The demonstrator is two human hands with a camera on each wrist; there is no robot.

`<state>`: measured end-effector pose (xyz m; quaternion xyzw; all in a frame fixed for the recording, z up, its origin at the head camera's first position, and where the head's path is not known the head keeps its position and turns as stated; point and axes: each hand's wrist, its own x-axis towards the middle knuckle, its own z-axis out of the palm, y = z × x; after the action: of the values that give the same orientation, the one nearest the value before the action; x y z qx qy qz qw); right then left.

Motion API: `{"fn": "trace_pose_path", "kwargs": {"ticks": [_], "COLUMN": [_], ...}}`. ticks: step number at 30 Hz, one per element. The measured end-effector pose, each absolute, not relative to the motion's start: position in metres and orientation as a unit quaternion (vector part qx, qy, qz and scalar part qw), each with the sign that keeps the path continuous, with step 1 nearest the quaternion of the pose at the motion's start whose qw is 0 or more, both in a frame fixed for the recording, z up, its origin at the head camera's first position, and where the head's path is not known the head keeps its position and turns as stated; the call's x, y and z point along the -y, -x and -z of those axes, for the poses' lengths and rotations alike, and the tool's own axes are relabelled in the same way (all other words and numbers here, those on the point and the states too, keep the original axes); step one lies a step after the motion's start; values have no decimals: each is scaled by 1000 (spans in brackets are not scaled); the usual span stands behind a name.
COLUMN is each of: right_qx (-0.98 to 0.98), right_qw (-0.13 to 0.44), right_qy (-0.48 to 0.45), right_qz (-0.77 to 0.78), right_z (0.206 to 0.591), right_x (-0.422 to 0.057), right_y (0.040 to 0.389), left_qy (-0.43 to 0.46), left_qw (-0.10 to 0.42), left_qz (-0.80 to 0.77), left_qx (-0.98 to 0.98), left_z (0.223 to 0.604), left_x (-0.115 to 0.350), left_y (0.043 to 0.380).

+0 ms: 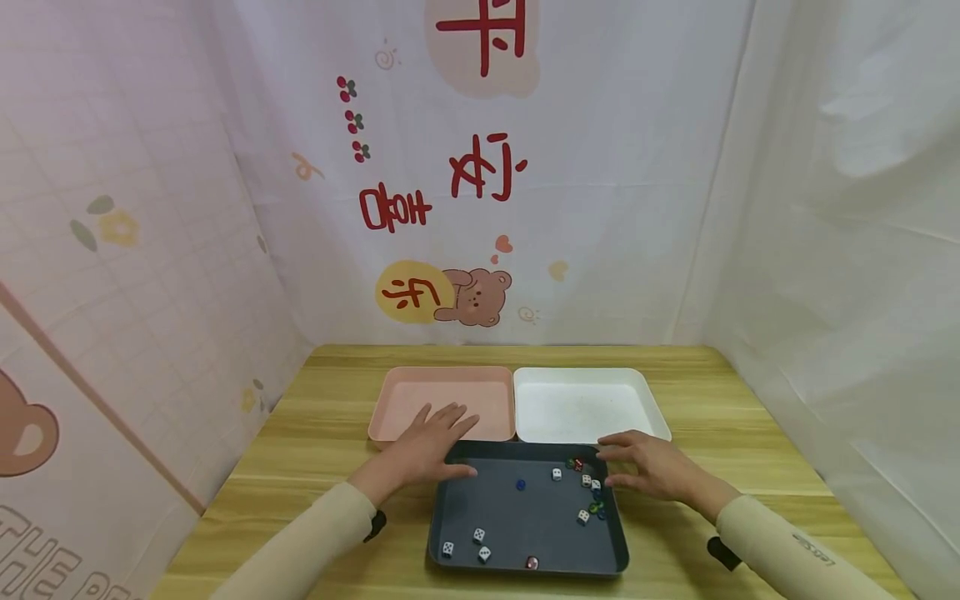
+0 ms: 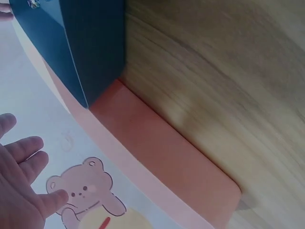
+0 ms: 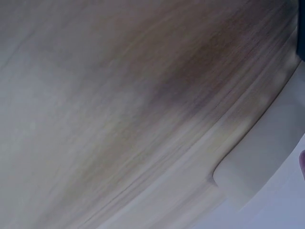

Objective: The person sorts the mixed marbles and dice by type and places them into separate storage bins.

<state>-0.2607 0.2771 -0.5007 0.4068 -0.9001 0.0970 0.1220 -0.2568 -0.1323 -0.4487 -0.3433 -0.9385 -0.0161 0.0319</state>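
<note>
Two hands flank the dark tray point(image 1: 525, 517) in my head view: the left hand point(image 1: 426, 450) by its far-left corner, the right hand point(image 1: 656, 468) by its right wall, fingers of both extended and relaxed, grasping nothing. White dice point(image 1: 478, 536) lie scattered inside that tray, some at the near left, others bunched towards the right wall. I judge that it sits nearest the person so both hands can reach its contents, with the pink tray point(image 1: 450, 385) and white tray point(image 1: 588, 408) side by side just beyond on the table point(image 1: 315, 425). The left hand hides part of the pink tray, and I cannot tell whether either hand touches a rim. Coloured pieces point(image 1: 596, 507) among the bunched dice are too small to sort out; my right wrist view catches only a sliver of finger.
</note>
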Motion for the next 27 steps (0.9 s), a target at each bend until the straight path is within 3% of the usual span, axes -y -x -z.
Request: {"fn": "trace_pose_path", "kwargs": {"ticks": [16,27], "right_qx": [908,904], "right_qw": [112,114], "right_qy": [-390,-397], "right_qz": [-105,-108], "right_z": [501,503], "right_x": [-277,-277], "right_y": [260,261], "left_qy": [383,501], "left_qw": [6,22], "left_qz": [24,-3], "left_qx": [923,865], "left_z": [446,456], "left_x": [131,127], "left_y": [240,238]}}
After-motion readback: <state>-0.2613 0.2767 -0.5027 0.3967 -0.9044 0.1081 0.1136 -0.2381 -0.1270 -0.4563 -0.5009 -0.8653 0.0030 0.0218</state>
